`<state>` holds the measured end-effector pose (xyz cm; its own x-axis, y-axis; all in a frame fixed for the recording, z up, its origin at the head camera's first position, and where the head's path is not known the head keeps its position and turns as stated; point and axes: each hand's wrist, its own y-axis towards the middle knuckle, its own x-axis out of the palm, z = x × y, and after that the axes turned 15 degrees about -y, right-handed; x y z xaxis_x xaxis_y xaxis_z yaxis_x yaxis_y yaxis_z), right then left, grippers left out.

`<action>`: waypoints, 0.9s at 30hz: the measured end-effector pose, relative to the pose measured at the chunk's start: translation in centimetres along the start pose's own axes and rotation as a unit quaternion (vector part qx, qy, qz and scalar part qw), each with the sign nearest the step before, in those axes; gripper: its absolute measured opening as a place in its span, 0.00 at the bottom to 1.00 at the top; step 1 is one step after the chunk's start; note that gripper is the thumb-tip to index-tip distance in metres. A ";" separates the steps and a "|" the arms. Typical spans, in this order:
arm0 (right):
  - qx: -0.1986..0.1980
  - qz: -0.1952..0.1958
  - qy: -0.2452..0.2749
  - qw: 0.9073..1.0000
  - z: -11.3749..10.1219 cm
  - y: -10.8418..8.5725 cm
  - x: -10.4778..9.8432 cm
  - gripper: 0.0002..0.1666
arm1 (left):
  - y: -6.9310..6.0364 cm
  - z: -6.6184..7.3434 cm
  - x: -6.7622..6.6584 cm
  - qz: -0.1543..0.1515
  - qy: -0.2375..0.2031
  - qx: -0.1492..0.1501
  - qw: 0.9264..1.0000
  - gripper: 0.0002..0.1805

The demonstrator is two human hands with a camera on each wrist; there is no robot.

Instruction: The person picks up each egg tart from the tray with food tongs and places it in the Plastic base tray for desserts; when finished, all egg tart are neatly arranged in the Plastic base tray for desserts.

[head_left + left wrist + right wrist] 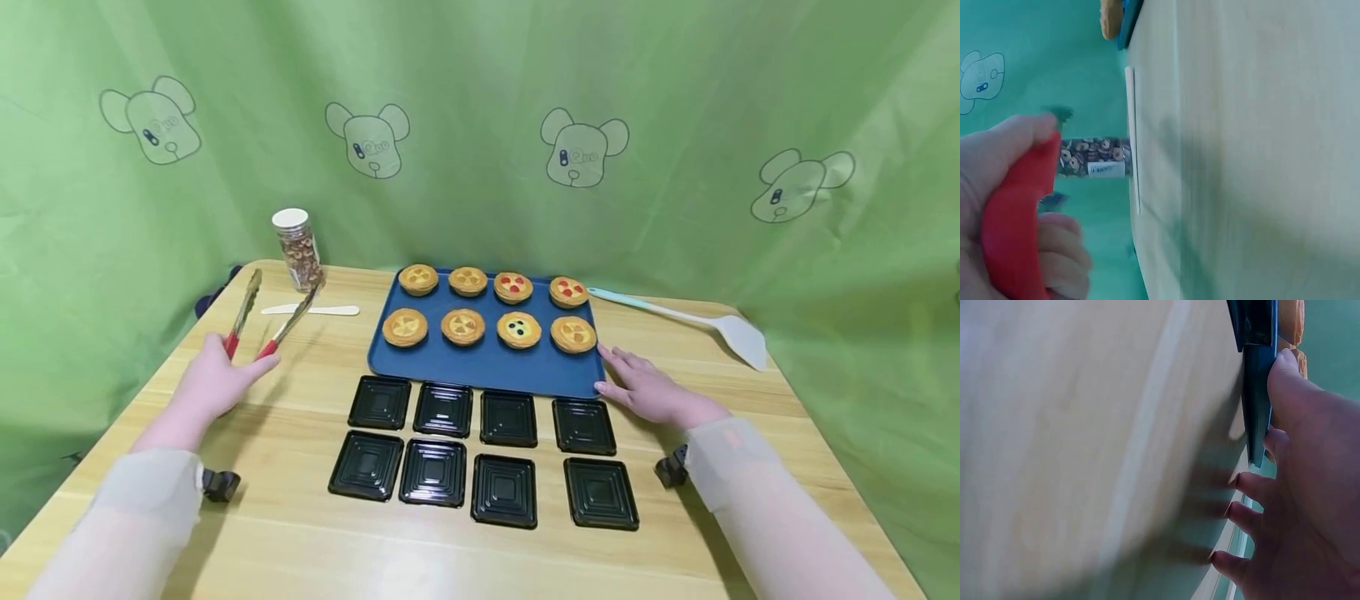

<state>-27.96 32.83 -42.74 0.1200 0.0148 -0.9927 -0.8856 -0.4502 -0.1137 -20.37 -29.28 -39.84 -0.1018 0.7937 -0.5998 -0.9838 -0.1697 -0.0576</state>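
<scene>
My left hand [212,382] grips a pair of metal tongs [244,308] by the red handle [1015,228]. The tongs' arms are spread apart and point away from me, at the table's left. My right hand [647,390] rests at the right edge of a blue baking tray [480,371]; its thumb [1286,362] and a fingertip touch the rim, while the other fingers stay loosely extended toward the table. Several tarts stand in two rows on the tray, among them a red-topped tart [568,291] and a dark-dotted tart [519,330].
In front of the tray lie two rows of square black plastic trays [432,472]. A jar [298,250] with a white lid and a white plastic knife [333,310] are at the back left. A white spatula [738,335] lies at the back right, near the green curtain [480,83].
</scene>
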 end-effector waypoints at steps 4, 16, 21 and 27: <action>0.001 -0.003 0.000 1.000 0.1 0.1 0.0 0.45 | 0.0 1.1 0.4 0.034 -0.002 0.042 0.999 0.48; 0.000 -0.004 0.003 1.000 0.2 -0.1 0.0 0.46 | 1.1 3.2 3.3 -0.077 -0.014 0.181 0.980 0.30; -0.002 0.001 -0.001 1.000 0.3 0.0 0.1 0.46 | 1.8 3.9 4.7 -0.103 0.036 0.213 0.971 0.24; 0.003 -0.012 -0.002 1.000 0.2 0.0 0.0 0.46 | 2.5 4.4 5.6 -0.123 0.060 0.220 0.966 0.19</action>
<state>-28.10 33.01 -42.78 0.1387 0.0291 -0.9899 -0.8852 -0.4445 -0.1371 -24.06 -22.63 -39.81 0.1340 0.6999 -0.7016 -0.9460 0.3011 0.1197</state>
